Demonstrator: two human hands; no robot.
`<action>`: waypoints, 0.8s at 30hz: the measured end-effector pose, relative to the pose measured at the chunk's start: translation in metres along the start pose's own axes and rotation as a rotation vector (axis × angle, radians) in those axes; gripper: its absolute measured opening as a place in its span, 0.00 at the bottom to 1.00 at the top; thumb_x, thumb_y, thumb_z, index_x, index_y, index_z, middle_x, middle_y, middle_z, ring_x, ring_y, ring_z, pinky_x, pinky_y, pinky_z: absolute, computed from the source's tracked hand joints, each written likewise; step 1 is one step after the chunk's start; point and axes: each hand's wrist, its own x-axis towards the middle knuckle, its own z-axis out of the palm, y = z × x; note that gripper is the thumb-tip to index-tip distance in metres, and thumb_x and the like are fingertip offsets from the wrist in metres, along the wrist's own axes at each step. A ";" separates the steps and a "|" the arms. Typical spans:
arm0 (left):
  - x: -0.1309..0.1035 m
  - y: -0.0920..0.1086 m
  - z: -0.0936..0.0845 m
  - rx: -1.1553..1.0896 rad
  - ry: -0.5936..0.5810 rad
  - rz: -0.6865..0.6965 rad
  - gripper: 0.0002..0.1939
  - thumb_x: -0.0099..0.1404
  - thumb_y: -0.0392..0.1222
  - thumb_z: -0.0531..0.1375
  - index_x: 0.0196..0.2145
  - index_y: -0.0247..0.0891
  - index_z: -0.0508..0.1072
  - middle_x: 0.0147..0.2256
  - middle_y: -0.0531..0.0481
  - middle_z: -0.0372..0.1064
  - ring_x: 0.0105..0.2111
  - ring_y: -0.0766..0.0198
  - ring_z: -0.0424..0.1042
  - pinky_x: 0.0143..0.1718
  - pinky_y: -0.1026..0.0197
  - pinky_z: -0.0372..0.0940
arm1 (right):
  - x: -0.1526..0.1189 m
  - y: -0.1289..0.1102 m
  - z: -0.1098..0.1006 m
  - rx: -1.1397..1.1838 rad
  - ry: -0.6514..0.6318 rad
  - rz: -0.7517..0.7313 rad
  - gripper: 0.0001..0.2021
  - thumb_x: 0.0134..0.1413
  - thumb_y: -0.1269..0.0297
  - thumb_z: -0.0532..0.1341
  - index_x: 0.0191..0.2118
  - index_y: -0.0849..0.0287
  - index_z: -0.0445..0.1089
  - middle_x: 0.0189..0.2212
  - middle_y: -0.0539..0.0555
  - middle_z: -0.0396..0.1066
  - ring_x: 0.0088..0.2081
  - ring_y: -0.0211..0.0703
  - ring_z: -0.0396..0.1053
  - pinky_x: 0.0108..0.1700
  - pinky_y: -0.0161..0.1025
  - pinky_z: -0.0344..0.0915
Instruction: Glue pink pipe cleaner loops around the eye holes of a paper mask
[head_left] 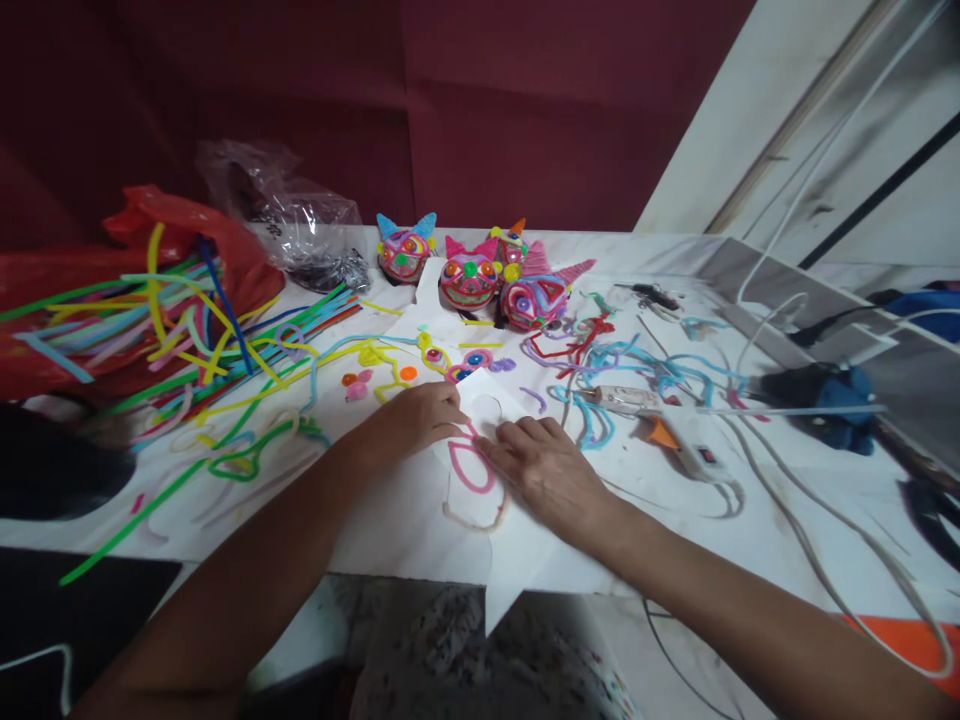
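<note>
A white paper cutout (504,572) lies at the table's front edge, its pointed tip hanging over. On it is a pink loop of pipe cleaner (454,472), with a pale brownish curved strip (474,526) below. My left hand (429,412) has its fingers closed at the loop's upper end; what its fingertips hold is too small to tell. From the right, my right hand (541,462) presses with curled fingers on the pink strip and paper. Small looped pieces with button eyes (474,364) lie just beyond my hands.
Colourful pipe cleaners (210,330) spill from a red bag (247,275) at left. Decorated animal heads (469,274) stand at the back. Right of my hands are blue strips (637,360), a glue gun (694,445) and looping cables (806,530).
</note>
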 end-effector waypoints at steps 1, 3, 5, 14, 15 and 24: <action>0.000 0.000 0.000 0.001 0.000 -0.001 0.09 0.72 0.36 0.65 0.43 0.43 0.87 0.40 0.50 0.75 0.38 0.61 0.76 0.43 0.62 0.68 | 0.000 0.000 0.001 -0.005 0.009 -0.002 0.11 0.73 0.69 0.62 0.54 0.55 0.79 0.41 0.56 0.79 0.41 0.52 0.72 0.40 0.49 0.64; 0.000 0.000 0.001 0.009 -0.002 -0.006 0.09 0.72 0.36 0.65 0.42 0.43 0.87 0.40 0.49 0.75 0.38 0.60 0.76 0.43 0.61 0.68 | -0.001 0.000 0.002 -0.010 0.026 -0.004 0.10 0.72 0.70 0.63 0.53 0.55 0.80 0.41 0.56 0.79 0.41 0.52 0.72 0.40 0.48 0.64; 0.001 0.000 0.001 0.013 -0.009 -0.010 0.09 0.72 0.36 0.65 0.42 0.43 0.87 0.40 0.49 0.75 0.39 0.60 0.76 0.43 0.62 0.68 | -0.001 0.000 0.002 -0.012 0.036 -0.006 0.11 0.72 0.70 0.64 0.53 0.55 0.80 0.41 0.56 0.79 0.41 0.52 0.72 0.40 0.48 0.64; 0.002 0.004 -0.014 -0.176 0.045 -0.086 0.10 0.69 0.38 0.67 0.47 0.41 0.86 0.45 0.47 0.80 0.42 0.59 0.80 0.46 0.62 0.73 | 0.001 0.002 0.003 -0.013 0.054 -0.022 0.10 0.71 0.70 0.63 0.51 0.53 0.81 0.39 0.56 0.79 0.39 0.52 0.72 0.40 0.49 0.64; 0.002 0.003 -0.019 -0.209 0.081 -0.110 0.10 0.70 0.39 0.66 0.47 0.40 0.86 0.46 0.46 0.81 0.42 0.59 0.80 0.45 0.62 0.74 | 0.001 0.002 0.003 -0.010 0.064 -0.024 0.10 0.71 0.70 0.63 0.51 0.53 0.81 0.40 0.57 0.79 0.40 0.52 0.72 0.40 0.49 0.64; -0.002 -0.016 -0.044 -0.216 0.184 -0.228 0.14 0.74 0.46 0.63 0.49 0.38 0.85 0.48 0.43 0.83 0.46 0.58 0.79 0.50 0.61 0.74 | -0.002 0.008 0.010 0.065 0.057 -0.020 0.13 0.69 0.69 0.66 0.55 0.50 0.80 0.41 0.56 0.79 0.41 0.52 0.71 0.42 0.48 0.63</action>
